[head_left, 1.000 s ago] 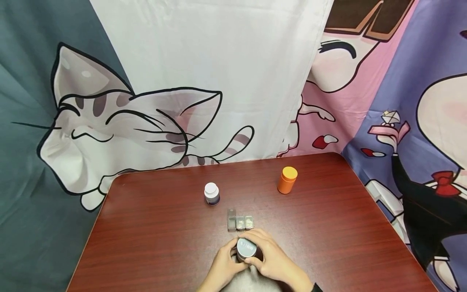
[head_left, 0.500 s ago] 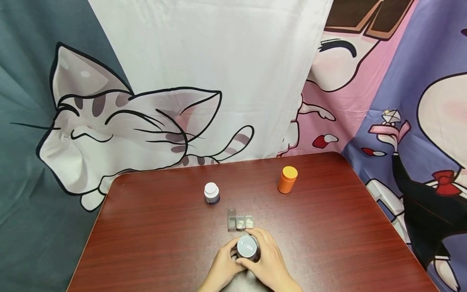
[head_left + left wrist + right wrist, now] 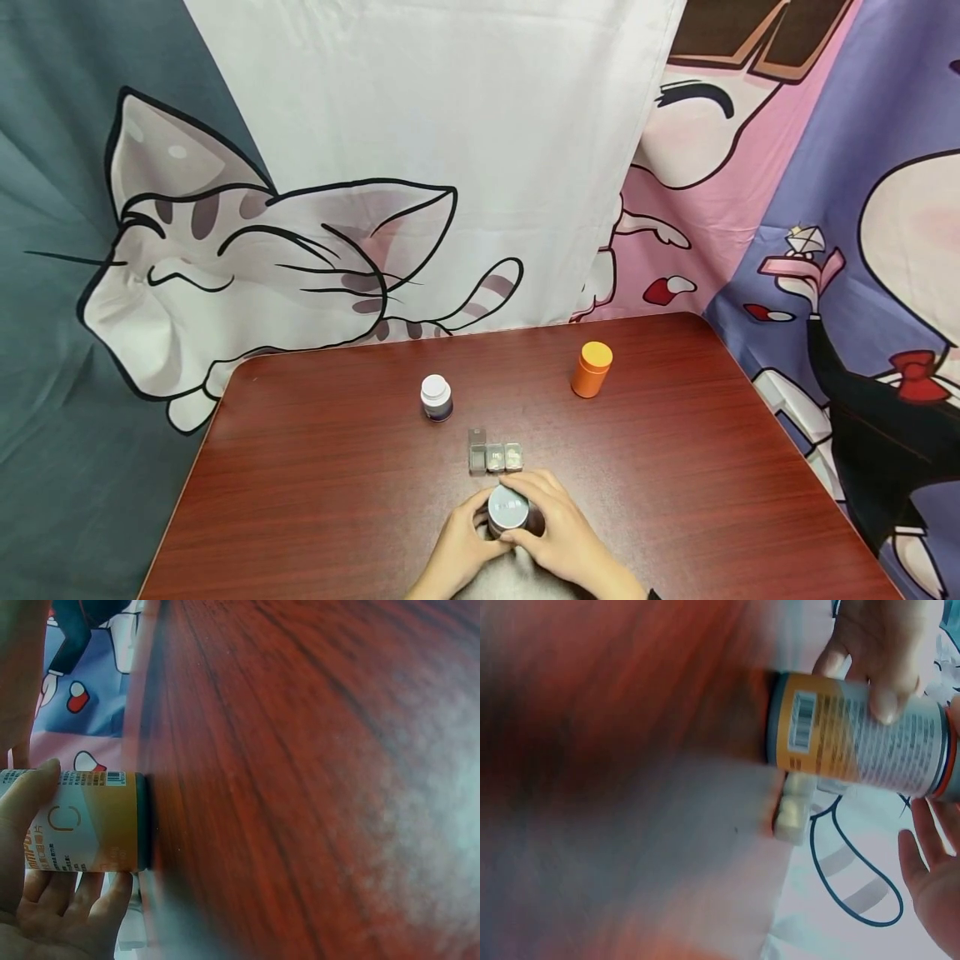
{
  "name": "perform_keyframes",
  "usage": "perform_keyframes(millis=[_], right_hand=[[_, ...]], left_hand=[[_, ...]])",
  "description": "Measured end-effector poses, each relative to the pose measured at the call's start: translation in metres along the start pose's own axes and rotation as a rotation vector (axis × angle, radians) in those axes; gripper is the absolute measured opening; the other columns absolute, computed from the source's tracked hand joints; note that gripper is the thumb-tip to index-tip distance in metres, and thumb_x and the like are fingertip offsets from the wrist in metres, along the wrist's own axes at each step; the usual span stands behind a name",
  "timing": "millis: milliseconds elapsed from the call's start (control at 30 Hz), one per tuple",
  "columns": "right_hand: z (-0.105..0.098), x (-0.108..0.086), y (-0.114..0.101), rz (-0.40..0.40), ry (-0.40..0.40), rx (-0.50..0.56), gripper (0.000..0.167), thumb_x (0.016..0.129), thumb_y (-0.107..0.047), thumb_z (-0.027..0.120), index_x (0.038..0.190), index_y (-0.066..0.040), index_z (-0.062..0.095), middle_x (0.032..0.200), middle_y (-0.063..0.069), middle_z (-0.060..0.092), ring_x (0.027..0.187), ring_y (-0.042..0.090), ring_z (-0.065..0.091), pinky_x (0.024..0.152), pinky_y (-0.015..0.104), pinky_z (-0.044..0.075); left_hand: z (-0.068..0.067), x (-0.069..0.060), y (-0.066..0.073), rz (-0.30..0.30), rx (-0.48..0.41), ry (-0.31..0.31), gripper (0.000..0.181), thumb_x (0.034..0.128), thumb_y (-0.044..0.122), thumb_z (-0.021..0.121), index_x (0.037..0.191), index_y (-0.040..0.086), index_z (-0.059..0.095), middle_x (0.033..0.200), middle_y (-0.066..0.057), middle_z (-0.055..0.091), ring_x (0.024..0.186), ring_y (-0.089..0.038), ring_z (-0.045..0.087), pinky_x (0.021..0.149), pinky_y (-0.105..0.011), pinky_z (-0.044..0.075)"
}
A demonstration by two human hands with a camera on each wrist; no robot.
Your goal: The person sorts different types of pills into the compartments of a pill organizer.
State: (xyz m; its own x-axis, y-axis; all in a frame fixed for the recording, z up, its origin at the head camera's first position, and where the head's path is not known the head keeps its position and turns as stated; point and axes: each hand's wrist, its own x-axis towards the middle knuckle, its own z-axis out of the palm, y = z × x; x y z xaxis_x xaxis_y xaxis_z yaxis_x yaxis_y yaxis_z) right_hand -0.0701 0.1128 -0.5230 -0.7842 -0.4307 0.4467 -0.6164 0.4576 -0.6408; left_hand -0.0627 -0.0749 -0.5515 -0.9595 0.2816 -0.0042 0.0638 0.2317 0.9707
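A supplement bottle with a grey lid stands upright near the front of the table. Its orange-and-white label faces the left wrist view. Around the bottle's body my left hand is curled, thumb on the label. My right hand grips the lid from the right, fingers at the far side and thumb at the near side. Just beyond the hands lies a small clear pill organizer; its left compartment has the lid flipped up, and pale contents show in the other two.
A white-capped bottle stands farther back to the left. Toward the back right is an orange bottle with a yellow-orange cap. The brown table meets a printed cloth behind it.
My right hand turned on the lid, its wrist swinging inward half a second ago and now back outward to the right. My left hand keeps its hold; the bottle stays in place.
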Motion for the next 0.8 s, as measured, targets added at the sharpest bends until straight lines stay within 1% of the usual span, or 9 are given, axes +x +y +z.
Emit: perform_keyframes(millis=[67, 233, 400, 467, 533, 633, 733, 800], right_hand=[[-0.004, 0.002, 0.001, -0.013, -0.033, 0.01, 0.073, 0.073, -0.017, 0.087, 0.139, -0.019, 0.056, 0.135, -0.004, 0.058, 0.123, 0.012, 0.05, 0.101, 0.029, 0.043], [-0.009, 0.007, 0.004, -0.066, -0.082, 0.025, 0.072, 0.071, -0.01, 0.086, 0.137, -0.014, 0.058, 0.131, -0.002, 0.06, 0.12, 0.018, 0.053, 0.096, 0.038, 0.048], [-0.011, 0.008, 0.002, -0.058, -0.119, 0.033, 0.072, 0.072, -0.009, 0.085, 0.138, -0.014, 0.056, 0.132, -0.003, 0.059, 0.12, 0.017, 0.052, 0.096, 0.038, 0.048], [-0.01, 0.008, 0.0, -0.048, -0.119, 0.043, 0.075, 0.073, -0.01, 0.084, 0.141, -0.015, 0.054, 0.134, -0.002, 0.058, 0.122, 0.017, 0.051, 0.098, 0.038, 0.047], [-0.008, 0.007, -0.002, -0.021, -0.106, 0.056, 0.078, 0.075, -0.013, 0.085, 0.144, -0.017, 0.05, 0.137, 0.0, 0.057, 0.124, 0.016, 0.049, 0.1, 0.038, 0.045], [-0.001, 0.005, -0.005, 0.028, -0.045, 0.018, 0.082, 0.075, -0.027, 0.087, 0.146, -0.019, 0.048, 0.138, 0.0, 0.056, 0.124, 0.015, 0.05, 0.1, 0.039, 0.046], [0.008, 0.004, -0.007, 0.076, 0.036, -0.081, 0.084, 0.072, -0.045, 0.085, 0.144, -0.019, 0.05, 0.135, -0.003, 0.056, 0.121, 0.014, 0.051, 0.096, 0.041, 0.047], [0.013, 0.003, -0.009, 0.091, 0.082, -0.145, 0.085, 0.07, -0.053, 0.084, 0.141, -0.019, 0.053, 0.132, -0.004, 0.057, 0.118, 0.015, 0.053, 0.094, 0.042, 0.047]], left_hand=[[0.0, 0.001, -0.001, 0.005, 0.007, 0.002, 0.065, 0.0751, 0.015, 0.087, 0.131, -0.002, 0.057, 0.124, -0.019, 0.063, 0.109, -0.025, 0.064, 0.091, -0.026, 0.051], [0.002, 0.002, -0.003, 0.02, 0.007, 0.001, 0.065, 0.077, 0.019, 0.086, 0.131, -0.004, 0.057, 0.126, -0.021, 0.061, 0.11, -0.025, 0.064, 0.092, -0.027, 0.051], [0.002, 0.002, -0.002, 0.005, -0.013, -0.003, 0.066, 0.0776, 0.021, 0.086, 0.132, -0.003, 0.056, 0.128, -0.02, 0.061, 0.112, -0.026, 0.063, 0.094, -0.027, 0.05], [0.002, 0.002, -0.001, 0.001, -0.012, -0.007, 0.066, 0.0767, 0.017, 0.086, 0.132, -0.004, 0.056, 0.128, -0.022, 0.06, 0.112, -0.029, 0.063, 0.094, -0.029, 0.05], [0.001, 0.002, -0.001, -0.003, -0.008, -0.01, 0.067, 0.0753, 0.012, 0.086, 0.132, -0.006, 0.055, 0.129, -0.024, 0.059, 0.113, -0.033, 0.062, 0.094, -0.031, 0.051], [0.0, 0.002, -0.002, -0.018, -0.015, -0.018, 0.069, 0.0728, 0.004, 0.086, 0.132, -0.008, 0.053, 0.13, -0.026, 0.057, 0.115, -0.038, 0.06, 0.095, -0.034, 0.05], [-0.001, 0.002, -0.003, -0.018, -0.017, -0.025, 0.071, 0.073, 0.006, 0.087, 0.133, -0.008, 0.053, 0.132, -0.025, 0.057, 0.118, -0.037, 0.058, 0.097, -0.035, 0.048], [-0.001, 0.002, -0.003, -0.004, -0.021, -0.027, 0.071, 0.0733, 0.007, 0.086, 0.133, -0.008, 0.053, 0.132, -0.025, 0.057, 0.118, -0.036, 0.058, 0.098, -0.035, 0.048]])
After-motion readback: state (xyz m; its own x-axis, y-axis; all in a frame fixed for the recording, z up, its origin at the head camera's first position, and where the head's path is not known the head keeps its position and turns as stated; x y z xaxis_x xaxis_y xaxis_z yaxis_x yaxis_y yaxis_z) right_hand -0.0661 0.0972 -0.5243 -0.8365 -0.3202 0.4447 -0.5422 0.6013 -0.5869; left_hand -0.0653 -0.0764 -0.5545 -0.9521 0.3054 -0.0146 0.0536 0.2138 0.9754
